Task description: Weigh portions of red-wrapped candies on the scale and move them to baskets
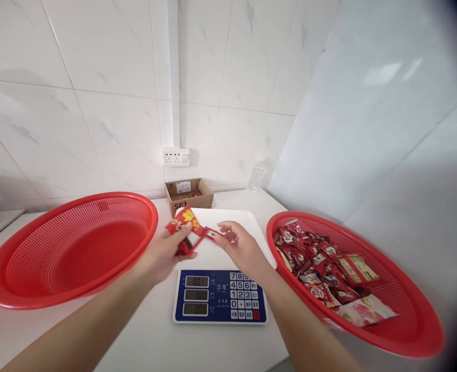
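My left hand (170, 253) is closed on a red packet with yellow print (188, 219), held tilted over the white pan of a digital scale (247, 227). Pinched in my right hand (243, 248) is a small narrow red packet (213, 233), whose left end meets or overlaps the larger one; I cannot tell whether they are joined. Both hands hover above the pan. Below them the scale's blue panel (222, 294) shows three displays and a keypad. To the right, a red plastic basket (410, 305) holds several small wrapped packets (321, 258), mostly dark red.
A red perforated basket (96, 248) with nothing visible inside stands on the left. Behind the scale is an open cardboard box (191, 199) with some items in it. A clear plastic bottle (256, 175) stands by the tiled wall, and a socket (176, 157) is mounted there.
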`<state>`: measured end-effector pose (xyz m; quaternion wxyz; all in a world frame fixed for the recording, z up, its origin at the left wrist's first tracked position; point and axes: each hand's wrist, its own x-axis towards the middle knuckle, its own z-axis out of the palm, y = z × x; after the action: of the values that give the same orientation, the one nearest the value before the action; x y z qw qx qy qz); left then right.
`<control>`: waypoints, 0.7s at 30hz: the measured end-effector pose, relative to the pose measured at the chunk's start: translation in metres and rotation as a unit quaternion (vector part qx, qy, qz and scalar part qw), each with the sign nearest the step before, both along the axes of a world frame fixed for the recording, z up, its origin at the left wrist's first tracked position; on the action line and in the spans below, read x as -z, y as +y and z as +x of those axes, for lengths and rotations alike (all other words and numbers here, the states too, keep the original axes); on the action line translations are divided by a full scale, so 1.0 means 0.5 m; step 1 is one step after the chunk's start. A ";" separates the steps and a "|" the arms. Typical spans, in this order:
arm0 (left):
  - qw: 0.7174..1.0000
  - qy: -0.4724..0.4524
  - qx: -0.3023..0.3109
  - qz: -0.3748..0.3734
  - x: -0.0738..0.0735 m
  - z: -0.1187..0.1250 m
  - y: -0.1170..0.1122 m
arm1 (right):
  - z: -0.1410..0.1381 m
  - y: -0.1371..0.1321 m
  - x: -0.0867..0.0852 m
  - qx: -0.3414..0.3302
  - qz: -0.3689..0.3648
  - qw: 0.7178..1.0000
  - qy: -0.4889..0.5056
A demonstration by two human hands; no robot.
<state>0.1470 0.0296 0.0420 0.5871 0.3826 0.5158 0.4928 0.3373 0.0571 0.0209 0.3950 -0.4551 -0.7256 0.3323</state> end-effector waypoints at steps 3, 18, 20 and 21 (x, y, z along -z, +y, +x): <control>0.988 0.141 -0.051 0.041 -0.013 -0.111 0.007 | 0.032 0.038 0.007 0.057 0.035 0.992 -0.107; 0.893 0.422 0.085 0.131 0.012 -0.083 -0.005 | -0.034 0.087 0.060 -0.007 0.032 0.960 -0.280; 0.920 0.360 0.103 0.113 0.020 -0.045 0.001 | -0.033 0.088 0.060 0.003 0.040 0.966 -0.254; 0.935 0.325 0.107 0.098 0.024 -0.028 0.004 | -0.031 0.086 0.058 0.010 0.042 0.970 -0.240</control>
<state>0.1329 0.0318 0.0298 0.3963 0.6301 0.5841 0.3238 0.3218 0.1003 -0.0082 0.2315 -0.5119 -0.8077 0.1788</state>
